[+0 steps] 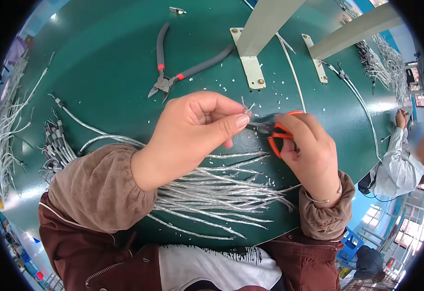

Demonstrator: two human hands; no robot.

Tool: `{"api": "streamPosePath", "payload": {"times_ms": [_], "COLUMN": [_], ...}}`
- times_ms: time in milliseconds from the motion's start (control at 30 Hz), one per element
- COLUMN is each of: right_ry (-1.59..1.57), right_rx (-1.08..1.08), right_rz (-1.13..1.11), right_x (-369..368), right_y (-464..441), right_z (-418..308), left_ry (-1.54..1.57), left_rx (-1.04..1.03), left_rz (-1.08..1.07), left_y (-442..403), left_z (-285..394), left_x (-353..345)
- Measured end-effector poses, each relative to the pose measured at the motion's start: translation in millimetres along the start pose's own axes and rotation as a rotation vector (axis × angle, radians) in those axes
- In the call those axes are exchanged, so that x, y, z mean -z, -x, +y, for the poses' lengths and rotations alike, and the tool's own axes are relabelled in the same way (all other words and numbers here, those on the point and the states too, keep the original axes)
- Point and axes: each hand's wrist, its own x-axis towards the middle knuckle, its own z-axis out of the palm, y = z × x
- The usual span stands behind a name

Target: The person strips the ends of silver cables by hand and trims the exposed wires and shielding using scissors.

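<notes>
My left hand (197, 131) pinches the end of a thin cable between thumb and forefinger, with short wire ends (249, 106) sticking out above. Just right of it, my right hand (309, 148) is closed on orange-handled scissors or snips (281, 136), their metal tips pointing left at the pinched cable. Whether the blades touch the wire is too small to tell. Below both hands lies a bundle of silvery braided cables (212, 189), its left part hidden under my left sleeve. Dark connector ends (56, 143) show beyond that sleeve.
Open grey-handled cutting pliers (162, 83) lie behind my left hand. Metal posts (265, 29) are bolted to the green table (110, 63). More cables lie at the far left (10, 116) and far right (377, 63). A co-worker (401, 160) sits at the right.
</notes>
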Motion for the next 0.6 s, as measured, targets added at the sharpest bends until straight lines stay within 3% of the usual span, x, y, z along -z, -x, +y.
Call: {"api": "streamPosePath", "payload": {"times_ms": [133, 600], "right_ry": [-0.132, 0.015], "right_rx": [0.027, 0.086], "right_rz": [0.184, 0.256], "right_x": [1, -6], "right_y": [-5, -3], "right_z": [1, -9], "left_ry": [0.026, 0.010], "left_rx": [-0.019, 0.007], "left_rz": [0.030, -0.013], "left_y": [-2, 0], "left_z": [0, 1], "left_x": [1, -1]}}
